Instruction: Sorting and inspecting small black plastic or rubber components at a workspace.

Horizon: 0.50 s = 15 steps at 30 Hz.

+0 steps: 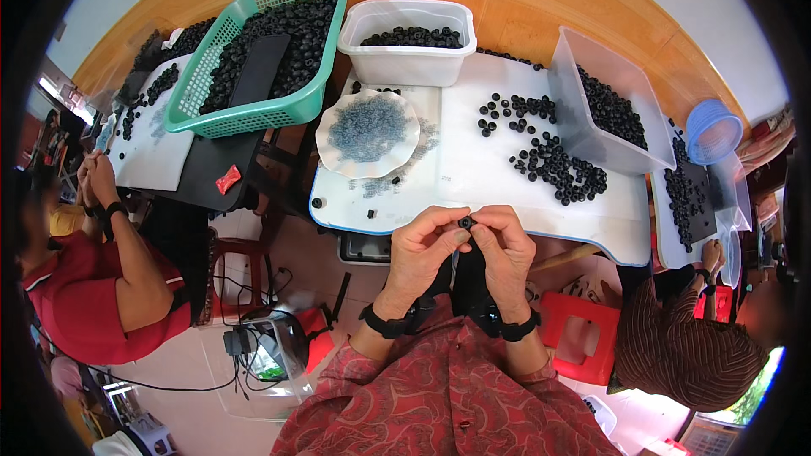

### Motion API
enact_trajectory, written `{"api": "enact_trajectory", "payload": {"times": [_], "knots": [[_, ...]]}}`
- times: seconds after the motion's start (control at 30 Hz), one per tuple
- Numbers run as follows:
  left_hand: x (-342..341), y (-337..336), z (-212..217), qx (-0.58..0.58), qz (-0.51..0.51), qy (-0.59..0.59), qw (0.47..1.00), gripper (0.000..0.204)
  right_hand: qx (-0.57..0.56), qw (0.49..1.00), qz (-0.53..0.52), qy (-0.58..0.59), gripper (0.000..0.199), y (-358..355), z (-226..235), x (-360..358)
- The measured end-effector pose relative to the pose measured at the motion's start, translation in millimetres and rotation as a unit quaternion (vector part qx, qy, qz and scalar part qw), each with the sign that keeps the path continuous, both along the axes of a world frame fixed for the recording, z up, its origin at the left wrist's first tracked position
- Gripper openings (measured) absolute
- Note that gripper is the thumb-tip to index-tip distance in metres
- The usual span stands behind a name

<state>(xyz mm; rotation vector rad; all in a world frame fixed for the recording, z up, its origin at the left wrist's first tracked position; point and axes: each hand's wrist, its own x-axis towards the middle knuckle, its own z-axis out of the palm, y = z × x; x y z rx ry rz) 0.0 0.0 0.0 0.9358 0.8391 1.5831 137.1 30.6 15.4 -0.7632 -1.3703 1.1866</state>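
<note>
At the near edge of the white table (pixel 498 186), as viewed, one small black ring (pixel 465 223) is held between both hands. The left hand (pixel 416 255) grips its left side, thumb and forefinger nearly closed; the right hand (pixel 507 255) pinches opposite, so neither is nearer. Its long axis cannot be judged. Loose black rings (pixel 562 171) lie beyond, to the right; the plate (pixel 336 156) lies beyond the left hand.

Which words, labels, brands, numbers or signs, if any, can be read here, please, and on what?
No text is readable.
Red packet: pale marks, too small to read.
White tabletop: a faint mark, too small to read.
Held black piece: no text visible.
</note>
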Motion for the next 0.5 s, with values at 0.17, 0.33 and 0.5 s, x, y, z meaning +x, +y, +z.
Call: {"api": "enact_trajectory", "payload": {"times": [0.17, 0.33, 0.5], "knots": [[-3.3, -3.6, -4.5, 0.001, -0.035, -0.083, 0.996, 0.027, 0.004, 0.999, 0.036, 0.030, 0.010, -1.0, -2.6, 2.4], [-1.5, -8.6, -4.9, -0.009, -0.059, -0.166, 0.984, 0.027, -0.031, 0.997, 0.060, 0.042, 0.007, -4.1, 1.0, 5.4], [-1.9, -8.6, -7.2, -0.013, -0.058, -0.109, 0.992, 0.026, -0.054, 0.995, 0.067, 0.055, 0.004, -6.0, 4.3, 5.9]]}}
